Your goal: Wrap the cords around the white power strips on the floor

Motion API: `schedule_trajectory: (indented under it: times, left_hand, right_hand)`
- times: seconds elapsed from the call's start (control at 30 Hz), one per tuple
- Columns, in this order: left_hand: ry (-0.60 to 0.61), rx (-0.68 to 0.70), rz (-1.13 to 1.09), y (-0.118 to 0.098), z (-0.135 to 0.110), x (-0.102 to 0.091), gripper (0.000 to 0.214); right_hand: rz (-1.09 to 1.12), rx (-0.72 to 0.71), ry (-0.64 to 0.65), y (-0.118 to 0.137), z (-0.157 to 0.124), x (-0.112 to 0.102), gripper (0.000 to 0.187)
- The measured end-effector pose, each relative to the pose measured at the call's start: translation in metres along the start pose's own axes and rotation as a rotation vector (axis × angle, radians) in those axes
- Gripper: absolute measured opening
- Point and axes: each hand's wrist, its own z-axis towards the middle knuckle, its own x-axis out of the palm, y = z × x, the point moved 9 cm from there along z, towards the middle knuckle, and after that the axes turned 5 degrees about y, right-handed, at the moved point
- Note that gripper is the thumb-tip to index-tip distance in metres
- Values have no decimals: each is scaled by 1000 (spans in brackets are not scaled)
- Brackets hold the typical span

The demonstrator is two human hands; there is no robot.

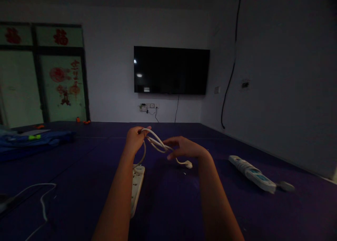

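Note:
A looped white power cord (pixel 155 137) hangs between my two hands above the purple surface. My left hand (pixel 135 139) is closed around one end of the loops. At the other end, my right hand (pixel 185 148) has its fingers curved about the cord, thumb below and fingers above; whether they press it tight is hard to make out. The cord's plug (pixel 188 164) dangles just under my right hand. From my left hand the cord drops to a white power strip (pixel 138 184), which lies partly hidden behind my left forearm.
A second power strip (pixel 251 174), its cord wound round it, lies to the right. At left are a thin white cable (pixel 43 202) and blue cloth (pixel 52 139). Small orange objects (pixel 86 122) sit near the far edge. A television (pixel 171 70) hangs on the wall.

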Motion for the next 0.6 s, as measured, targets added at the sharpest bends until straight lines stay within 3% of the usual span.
schedule_trajectory:
  times: [0.07, 0.17, 0.37, 0.6]
  left_hand:
    - [-49, -33, -34, 7, 0, -6, 40]
    - [-120, -79, -86, 11, -1, -17, 42]
    - [-321, -155, -213, 10, -10, -54, 42]
    - [-672, -330, -592, 41, -36, -105, 12]
  right_hand:
    - [7, 40, 33, -12, 3, 2, 26]
    - [19, 53, -88, -24, 12, -6, 7]
    - [262, -14, -703, -43, 1, -54, 16]
    - [563, -3, -1277, -80, -58, -95, 24]
